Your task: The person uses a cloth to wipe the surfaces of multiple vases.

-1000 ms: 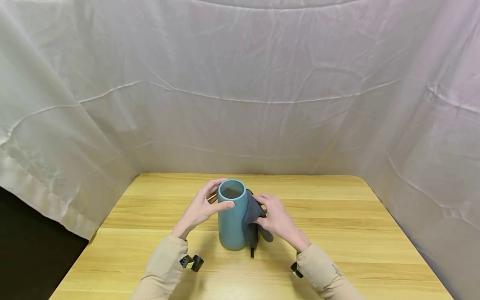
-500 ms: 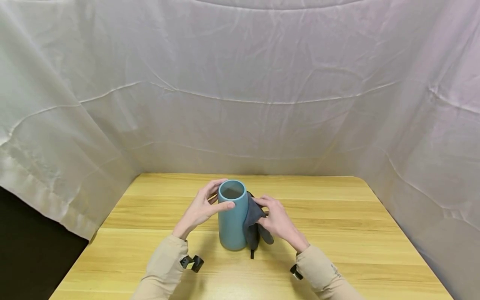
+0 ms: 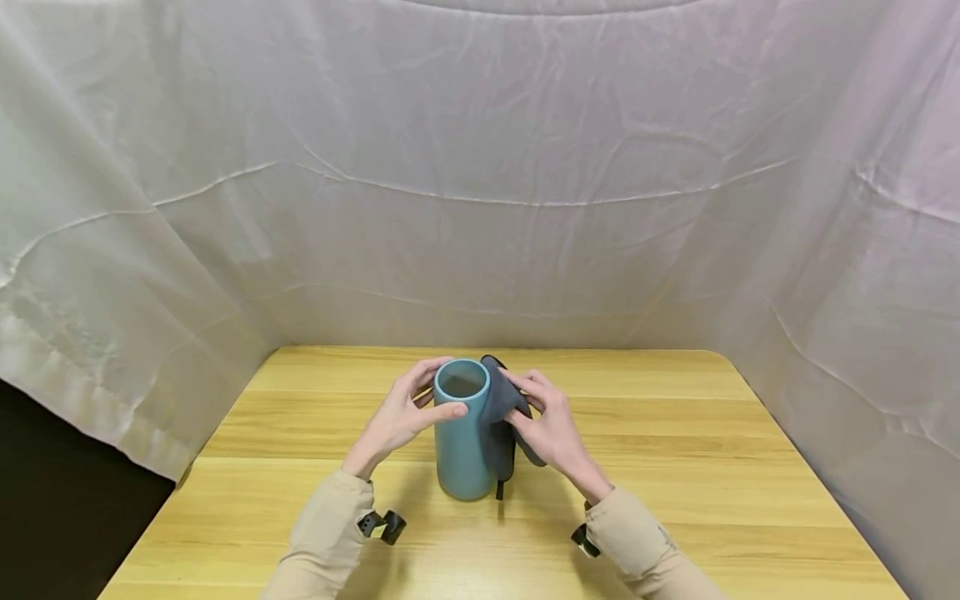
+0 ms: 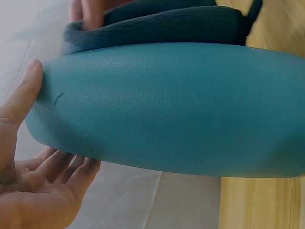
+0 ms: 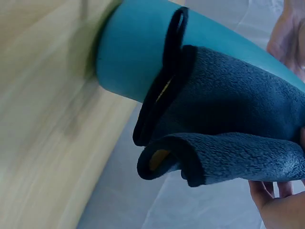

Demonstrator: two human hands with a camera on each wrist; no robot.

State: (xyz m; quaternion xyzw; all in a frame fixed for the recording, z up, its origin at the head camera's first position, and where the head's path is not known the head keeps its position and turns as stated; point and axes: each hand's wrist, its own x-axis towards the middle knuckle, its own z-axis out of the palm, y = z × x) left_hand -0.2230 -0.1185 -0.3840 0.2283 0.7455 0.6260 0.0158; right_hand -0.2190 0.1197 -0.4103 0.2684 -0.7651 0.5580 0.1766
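Note:
A tall blue vase [image 3: 461, 454] stands upright on the table, its round mouth facing up. My left hand [image 3: 402, 417] grips it near the rim from the left, thumb in front and fingers behind; the left wrist view shows this thumb [image 4: 29, 88] on its side. My right hand [image 3: 551, 423] pinches a dark grey-blue cleaning cloth [image 3: 501, 408] against the vase's right side, just below rim height. Black edging and a small hanging loop [image 5: 175, 33] show on the cloth in the right wrist view. The cloth hangs in folds, its lower end off the table.
The light wooden table [image 3: 675, 475] extends on both sides of the vase. Pale grey curtains [image 3: 495, 250] enclose its back and sides. A dark gap [image 3: 67, 492] lies beyond the left edge. Each sleeve cuff carries a small black camera.
My right hand has slid the cloth upward along the vase's right side, so its top edge now reaches the rim. The left hand keeps its grip and the vase has barely shifted.

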